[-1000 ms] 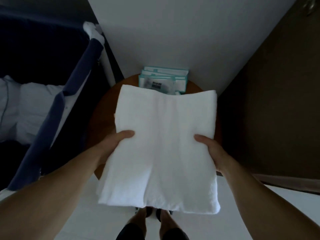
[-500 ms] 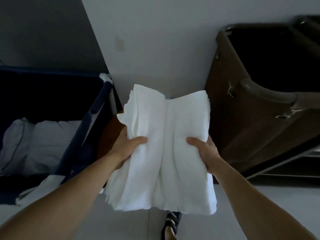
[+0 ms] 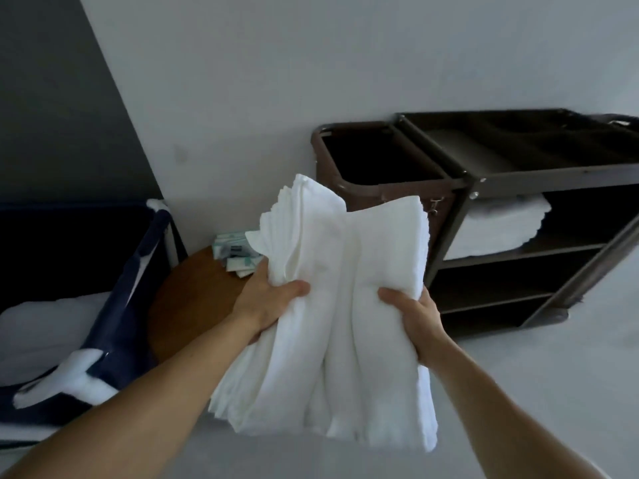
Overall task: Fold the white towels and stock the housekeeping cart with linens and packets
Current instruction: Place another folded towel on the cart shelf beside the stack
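Round wooden table [image 3: 193,302] beside blue hamper [image 3: 116,326]

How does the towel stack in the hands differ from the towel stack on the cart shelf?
The held towel stack is in the air, gripped by the left hand and right hand; the shelf stack lies flat on a shelf of the cart. The held towel stack buckles along its middle; the shelf stack shows even layers. Both are white and folded.
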`<state>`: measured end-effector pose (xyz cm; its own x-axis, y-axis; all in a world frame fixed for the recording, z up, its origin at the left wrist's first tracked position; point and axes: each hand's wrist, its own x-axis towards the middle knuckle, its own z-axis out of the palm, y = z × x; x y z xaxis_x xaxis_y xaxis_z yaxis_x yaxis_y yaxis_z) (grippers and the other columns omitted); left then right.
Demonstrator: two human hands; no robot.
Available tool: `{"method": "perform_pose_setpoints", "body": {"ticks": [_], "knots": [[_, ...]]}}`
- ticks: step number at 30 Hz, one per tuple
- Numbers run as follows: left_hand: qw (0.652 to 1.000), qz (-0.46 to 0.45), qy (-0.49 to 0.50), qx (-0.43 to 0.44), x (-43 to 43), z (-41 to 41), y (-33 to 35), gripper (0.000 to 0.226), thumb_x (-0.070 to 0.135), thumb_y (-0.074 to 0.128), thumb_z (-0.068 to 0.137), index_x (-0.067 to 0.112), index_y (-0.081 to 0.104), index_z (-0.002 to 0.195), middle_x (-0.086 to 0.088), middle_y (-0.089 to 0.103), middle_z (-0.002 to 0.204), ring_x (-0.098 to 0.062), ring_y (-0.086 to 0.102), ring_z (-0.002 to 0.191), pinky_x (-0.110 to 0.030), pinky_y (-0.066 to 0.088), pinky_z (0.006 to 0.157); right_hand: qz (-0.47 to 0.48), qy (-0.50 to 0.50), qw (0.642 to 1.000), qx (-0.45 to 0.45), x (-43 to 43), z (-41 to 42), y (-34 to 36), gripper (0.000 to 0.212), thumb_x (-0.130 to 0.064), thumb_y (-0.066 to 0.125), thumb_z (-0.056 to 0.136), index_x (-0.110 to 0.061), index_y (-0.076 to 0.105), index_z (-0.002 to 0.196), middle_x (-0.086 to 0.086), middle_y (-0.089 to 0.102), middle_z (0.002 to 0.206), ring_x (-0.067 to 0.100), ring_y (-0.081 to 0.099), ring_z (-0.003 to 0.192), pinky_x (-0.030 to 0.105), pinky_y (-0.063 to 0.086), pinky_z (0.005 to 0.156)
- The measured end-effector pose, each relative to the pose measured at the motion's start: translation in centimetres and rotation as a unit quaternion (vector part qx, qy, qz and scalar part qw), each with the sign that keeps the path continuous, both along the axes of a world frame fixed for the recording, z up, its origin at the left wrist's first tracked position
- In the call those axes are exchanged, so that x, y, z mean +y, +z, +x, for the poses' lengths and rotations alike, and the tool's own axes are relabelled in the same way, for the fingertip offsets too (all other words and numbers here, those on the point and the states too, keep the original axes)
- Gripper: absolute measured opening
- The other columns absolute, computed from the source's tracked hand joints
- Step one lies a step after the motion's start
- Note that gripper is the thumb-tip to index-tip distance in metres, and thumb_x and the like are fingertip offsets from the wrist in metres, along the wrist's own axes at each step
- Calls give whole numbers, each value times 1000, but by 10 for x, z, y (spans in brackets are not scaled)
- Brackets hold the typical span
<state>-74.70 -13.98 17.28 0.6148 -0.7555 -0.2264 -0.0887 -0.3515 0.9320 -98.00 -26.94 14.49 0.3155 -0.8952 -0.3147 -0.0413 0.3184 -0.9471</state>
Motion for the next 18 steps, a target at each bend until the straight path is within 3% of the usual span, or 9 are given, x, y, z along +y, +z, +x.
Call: {"method": "perform_pose_setpoints", "body": {"ticks": [5,8,13,18], "knots": [[998,-27,-64,-5,-44,-87,18,93,59,81,51,35,49,135,12,65,116,-16,64,102,-43,53,93,-21,-69,997,-4,-19,-99,17,60,-40,86,50,-37,68,107,-2,74,104,24,73,91,44,62,75],[993,-36,-109,-8,-84,-153,25,83,55,83,55,36,52,129,11,67,113,-18,66,101,-45,54,92,-28,-114,993,-4,-37,-171,22,61,-40,84,48,-35,68,107,1,73,105,27,72,92,48,61,79],[983,-53,-174,-7,-160,-291,38,60,51,81,56,43,53,109,14,67,104,-12,67,95,-30,54,73,-43,-187,981,17,-82,-312,33,70,-43,82,45,-32,65,112,2,73,105,26,71,92,48,60,81],[973,-74,-220,8,-223,-418,37,72,49,82,57,31,54,122,10,70,106,-12,69,94,-37,57,84,-65,-253,964,54,-121,-436,44,76,-44,81,47,-29,62,119,2,70,107,25,69,92,43,59,82]]}}
